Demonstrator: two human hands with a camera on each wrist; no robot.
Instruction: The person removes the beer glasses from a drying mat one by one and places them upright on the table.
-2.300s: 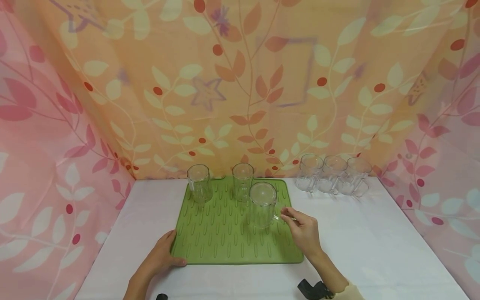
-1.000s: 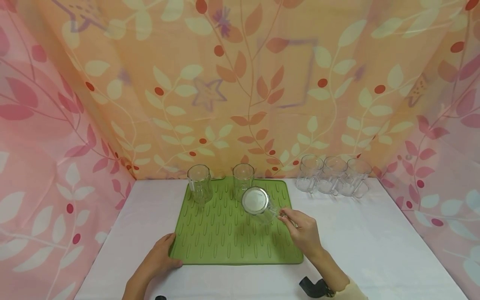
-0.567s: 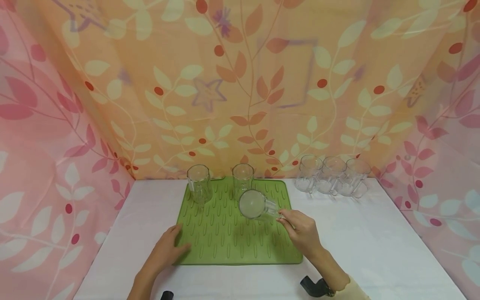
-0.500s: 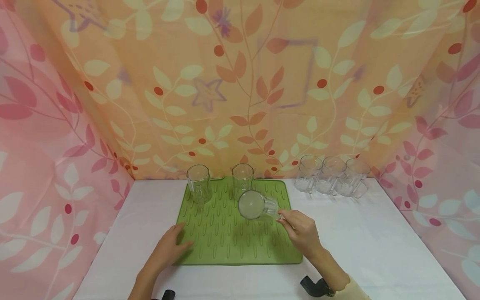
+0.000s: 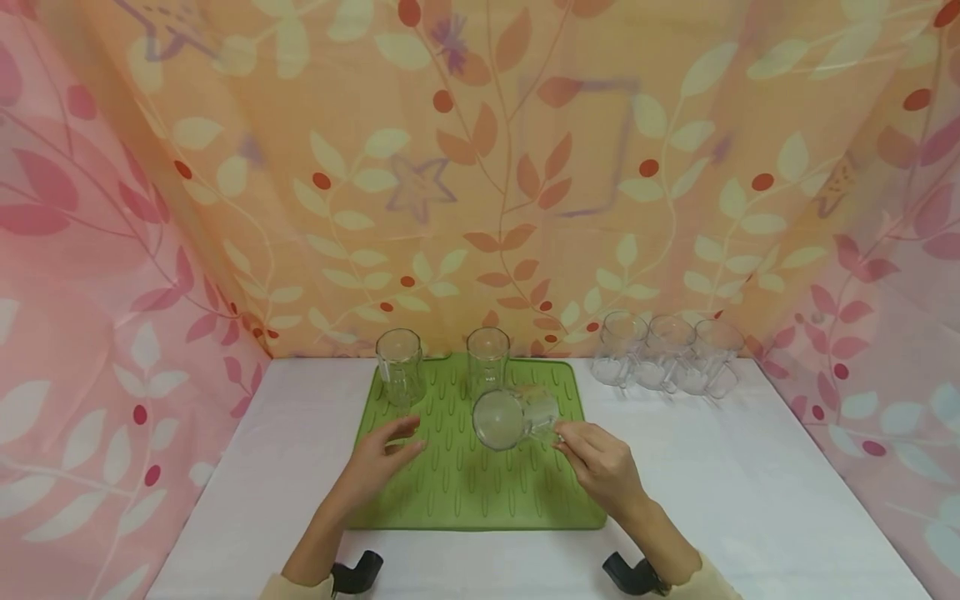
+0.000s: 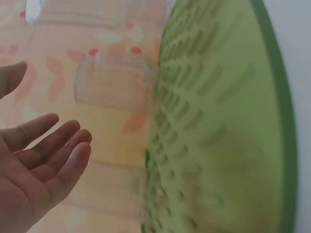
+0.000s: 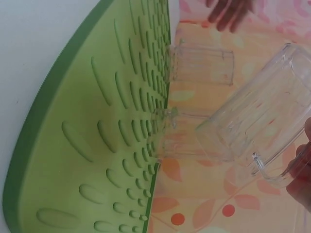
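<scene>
A clear glass mug (image 5: 501,419) tilts over the middle of the green ridged mat (image 5: 465,504), one round end turned left toward the head camera. My right hand (image 5: 603,467) pinches its handle from the right. In the right wrist view the mug (image 7: 265,102) slants clear of the mat, with fingertips at the handle. My left hand (image 5: 375,465) hovers over the mat's left part, left of the held mug, fingers apart and holding nothing. Behind, two more glass mugs stand upright on the mat, one at the back left (image 5: 400,367) and one at the back centre (image 5: 487,354).
Three clear glass mugs (image 5: 667,354) stand in a row on the white table (image 5: 697,475) at the back right. Patterned cloth (image 5: 495,183) rises behind the table and along both sides. Black wrist mounts (image 5: 360,573) sit below both hands.
My right hand has tipped the mug from upright to tilted, its end swinging left. My left hand has left the mat's front left corner and moved up and right, toward the mug.
</scene>
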